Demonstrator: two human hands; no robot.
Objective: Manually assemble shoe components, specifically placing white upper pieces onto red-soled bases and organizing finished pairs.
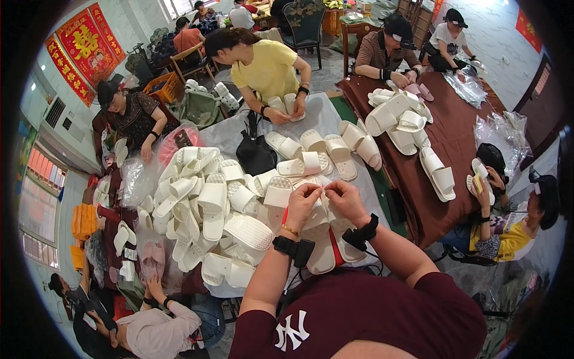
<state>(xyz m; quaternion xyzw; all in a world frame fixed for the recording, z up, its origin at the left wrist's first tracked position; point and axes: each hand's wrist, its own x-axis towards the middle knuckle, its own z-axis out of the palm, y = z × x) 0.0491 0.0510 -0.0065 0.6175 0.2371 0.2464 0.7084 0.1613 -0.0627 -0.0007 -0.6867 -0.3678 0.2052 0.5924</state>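
Observation:
Over a pair of white slippers [323, 248] near the table's front edge, my left hand [302, 206] and my right hand [348, 202] meet fingertip to fingertip. Both hands are closed in a pinch. A faint reddish, thin bit shows between the fingertips, too small to name. Something red [335, 250] lies between the two slippers, and my wrists and hands partly cover the pair. Black bands with box-like devices sit on both wrists. Left of my hands spreads a large heap of white slippers [212, 200]. More white slippers [311, 163] lie just beyond them.
A black bag [256, 152] rests on the pale-covered table [372, 194]. Across it, a person in yellow [263, 66] holds slippers. On the right, a brown-covered table [457, 131] bears slippers and plastic bags [502, 140]. Other people sit at both sides.

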